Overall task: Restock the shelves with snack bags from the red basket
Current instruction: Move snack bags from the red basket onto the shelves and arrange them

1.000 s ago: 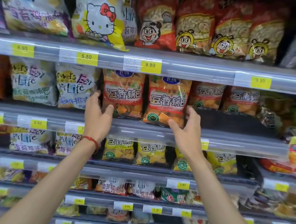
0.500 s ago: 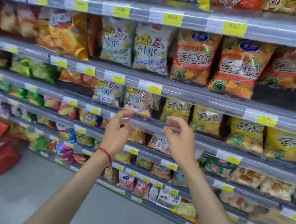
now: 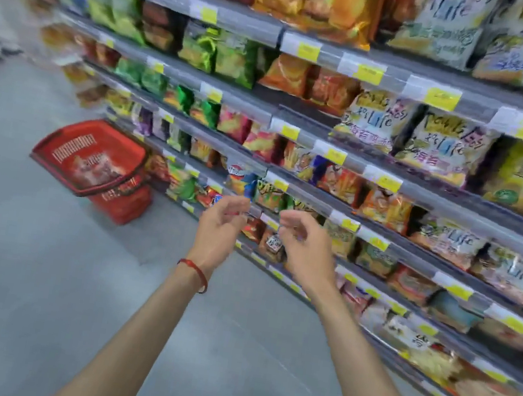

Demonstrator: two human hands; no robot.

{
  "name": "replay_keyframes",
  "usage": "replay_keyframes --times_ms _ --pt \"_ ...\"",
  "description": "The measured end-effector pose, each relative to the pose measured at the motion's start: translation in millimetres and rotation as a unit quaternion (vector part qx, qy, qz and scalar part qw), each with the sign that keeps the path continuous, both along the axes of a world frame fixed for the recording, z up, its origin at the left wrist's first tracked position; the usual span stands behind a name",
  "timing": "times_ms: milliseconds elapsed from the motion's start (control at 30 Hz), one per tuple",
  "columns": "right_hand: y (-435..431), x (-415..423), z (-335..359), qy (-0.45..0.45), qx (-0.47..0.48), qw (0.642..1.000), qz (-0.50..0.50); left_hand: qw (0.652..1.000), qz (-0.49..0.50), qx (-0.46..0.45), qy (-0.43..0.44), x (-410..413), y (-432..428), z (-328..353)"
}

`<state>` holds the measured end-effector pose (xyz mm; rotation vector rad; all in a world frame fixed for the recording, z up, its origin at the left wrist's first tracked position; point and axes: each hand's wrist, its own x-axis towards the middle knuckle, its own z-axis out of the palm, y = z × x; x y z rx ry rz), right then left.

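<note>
The head camera is looking down, obliquely along the nearby shelves [image 3: 245, 22]. It is framing the left hand [image 3: 220, 229], right hand [image 3: 305, 250], floor [image 3: 6, 261] and basket [image 3: 68, 138].

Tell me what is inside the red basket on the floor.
Inside the red basket lie reddish snack bags, blurred. How many there are, and anything beneath them, cannot be seen: the basket wall and the top bags cover it.

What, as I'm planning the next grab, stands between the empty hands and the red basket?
Nothing visible. Only bare grey floor lies between the left hand, the right hand and the red basket, which stands open-topped on the floor beside the shelves.
</note>
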<state>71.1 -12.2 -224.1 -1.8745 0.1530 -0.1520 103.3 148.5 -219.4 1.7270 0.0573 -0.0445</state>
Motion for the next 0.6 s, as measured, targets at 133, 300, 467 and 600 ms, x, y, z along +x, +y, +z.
replay_keyframes --times_ms 133,300,467,600 --pt "72.4 26.5 -11.8 0.026 0.018 0.999 0.038 0.999 0.030 -0.019 0.031 11.5 70.4 -13.3" --pt "154.3 83.8 -41.2 0.055 0.021 0.993 0.100 0.994 0.084 -0.030 0.067 45.5 155.3 -39.8" --pt "233.4 159.4 -70.1 0.077 0.036 0.986 0.142 0.984 0.142 -0.026 0.104 99.1 237.7 -65.2" --pt "296.6 222.1 -79.9 0.112 0.058 0.978 0.163 0.972 0.190 -0.024 0.137 147.2 296.3 -70.9"
